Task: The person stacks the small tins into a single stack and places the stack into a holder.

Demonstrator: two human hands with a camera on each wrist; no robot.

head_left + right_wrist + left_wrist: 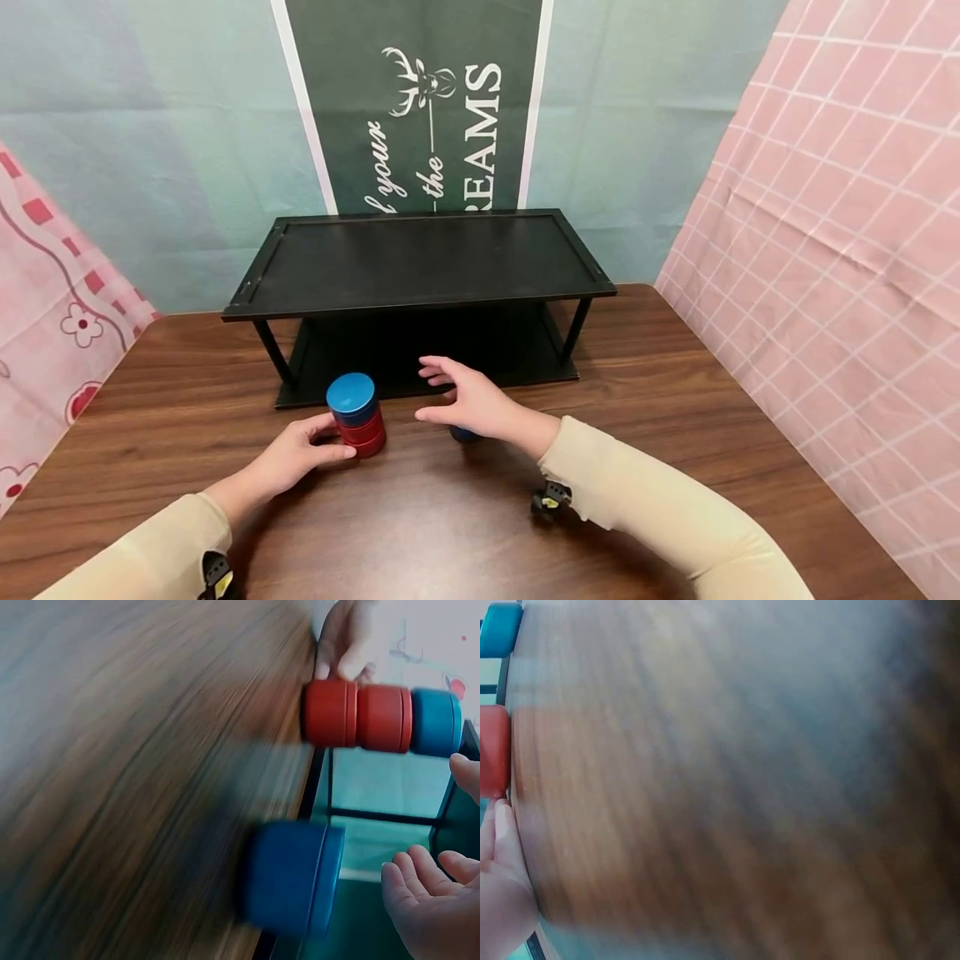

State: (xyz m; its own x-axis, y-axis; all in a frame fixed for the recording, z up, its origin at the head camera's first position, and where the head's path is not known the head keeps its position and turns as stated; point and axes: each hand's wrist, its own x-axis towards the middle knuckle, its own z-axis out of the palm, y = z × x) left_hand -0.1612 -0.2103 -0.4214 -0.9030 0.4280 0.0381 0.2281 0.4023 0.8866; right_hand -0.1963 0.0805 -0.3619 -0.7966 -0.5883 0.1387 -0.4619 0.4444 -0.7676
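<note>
A stack of round lidded tins stands on the table, a blue tin (352, 396) on top of two red ones. My left hand (296, 454) holds the lowest red tin (367, 447) from the left, thumb at the front and fingers behind. In the left wrist view its fingertips meet the red side. My right hand (480, 404) is spread with nothing in it, right of the stack and a little above its top in the right wrist view. Below that palm sits another blue tin (292, 877) on the table, mostly hidden by the hand in the head view.
Behind the tins stands a low black two-tier rack (427, 258), its bottom shelf open towards me. The wooden table (697, 433) extends to both sides. Cloth hangs at the back, and a pink checked cloth (855, 233) borders the right.
</note>
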